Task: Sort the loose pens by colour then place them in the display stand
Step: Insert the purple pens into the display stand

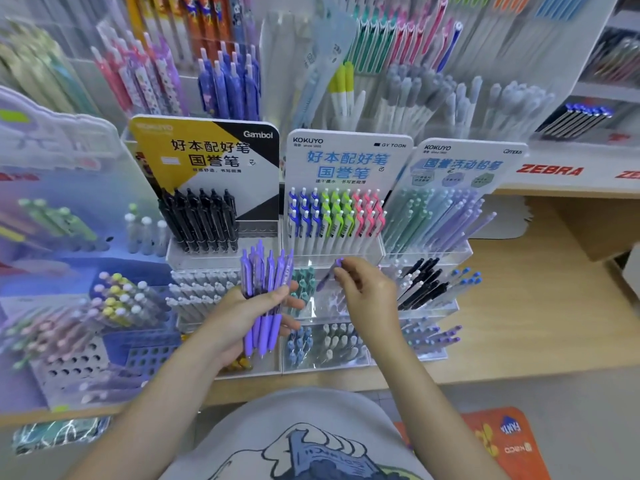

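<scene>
Left hand: fingers curled around a bundle of purple plastic click pens, thumb across the front; the pens stand roughly upright, clips at the top, tips pointing down below the palm. The bundle is held in front of the tiered clear acrylic display stand, over its left-centre part.

Right hand: thumb and forefinger pinch a single purple pen near its upper end, the remaining fingers loosely bent. This pen is tilted, its lower end pointing down-left into a middle-tier compartment of the stand, just right of a group of teal-capped pens. Whether the tip touches the compartment floor cannot be determined.

Surroundings: above the hands, a row of black pens stands before a yellow and black Gambol card. Beside it, blue, green and pink clipped white pens stand under a white Kokuyo card. The stand rests on a pale wooden shelf.
</scene>
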### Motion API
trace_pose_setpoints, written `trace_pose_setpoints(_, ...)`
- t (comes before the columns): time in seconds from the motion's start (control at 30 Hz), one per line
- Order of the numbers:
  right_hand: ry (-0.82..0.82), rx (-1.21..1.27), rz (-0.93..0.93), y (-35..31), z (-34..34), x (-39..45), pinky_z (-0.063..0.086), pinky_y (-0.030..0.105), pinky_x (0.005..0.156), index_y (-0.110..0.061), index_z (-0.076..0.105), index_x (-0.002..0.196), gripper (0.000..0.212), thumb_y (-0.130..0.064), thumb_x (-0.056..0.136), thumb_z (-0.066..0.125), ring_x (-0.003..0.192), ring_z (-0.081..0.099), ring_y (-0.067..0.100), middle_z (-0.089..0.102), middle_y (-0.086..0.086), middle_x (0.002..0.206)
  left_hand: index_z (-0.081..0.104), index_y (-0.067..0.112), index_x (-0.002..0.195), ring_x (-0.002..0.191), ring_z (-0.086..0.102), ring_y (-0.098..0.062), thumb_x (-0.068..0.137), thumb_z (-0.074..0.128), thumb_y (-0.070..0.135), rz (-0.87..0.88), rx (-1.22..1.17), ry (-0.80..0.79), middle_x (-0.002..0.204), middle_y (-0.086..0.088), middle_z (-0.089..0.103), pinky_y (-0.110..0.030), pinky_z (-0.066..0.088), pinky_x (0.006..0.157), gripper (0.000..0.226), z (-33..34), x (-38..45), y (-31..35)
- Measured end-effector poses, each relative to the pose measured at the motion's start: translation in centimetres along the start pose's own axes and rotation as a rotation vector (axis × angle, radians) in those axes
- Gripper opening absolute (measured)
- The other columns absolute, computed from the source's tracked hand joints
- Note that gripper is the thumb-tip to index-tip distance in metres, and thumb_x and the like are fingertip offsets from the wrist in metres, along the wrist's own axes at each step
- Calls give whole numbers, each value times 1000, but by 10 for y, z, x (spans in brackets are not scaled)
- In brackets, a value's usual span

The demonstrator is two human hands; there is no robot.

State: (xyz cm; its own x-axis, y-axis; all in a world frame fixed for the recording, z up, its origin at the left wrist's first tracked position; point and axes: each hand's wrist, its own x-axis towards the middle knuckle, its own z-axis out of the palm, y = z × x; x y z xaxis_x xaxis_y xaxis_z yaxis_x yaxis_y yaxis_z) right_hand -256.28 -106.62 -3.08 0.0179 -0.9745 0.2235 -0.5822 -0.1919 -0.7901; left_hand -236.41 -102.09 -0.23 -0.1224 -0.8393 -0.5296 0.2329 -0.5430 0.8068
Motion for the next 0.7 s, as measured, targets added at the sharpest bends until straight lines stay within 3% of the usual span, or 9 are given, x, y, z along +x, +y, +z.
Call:
trace_pose_setpoints(0.33,-31,-54,-81,4,4,9,56,45,73,-6,71,99,9,-9,95,64,79,67,21,72,5,87,68,11,115,72,73,-25,78,66,29,17,-23,21,98,-13,76,-35,62,66,40,2,-2,-3)
trace_pose_setpoints(0.5,-113,-90,-105,7,9,10,54,40,69,-7,72,90,8,-9,94,65,73,65,17,72,3,82,68,10,113,71,73,-25,79,66,28,13,-50,43,98,-14,76,-34,62,66,39,3,-2,-6)
trace_pose_setpoints(0.7,-162,-75,-4,15,22,8,52,41,67,-4,71,91,14,-13,96,63,67,64,23,71,6,76,68,9,113,70,73,-26,79,66,26,10,-78,63,98,-16,76,-33,61,63,38,2,-2,-9)
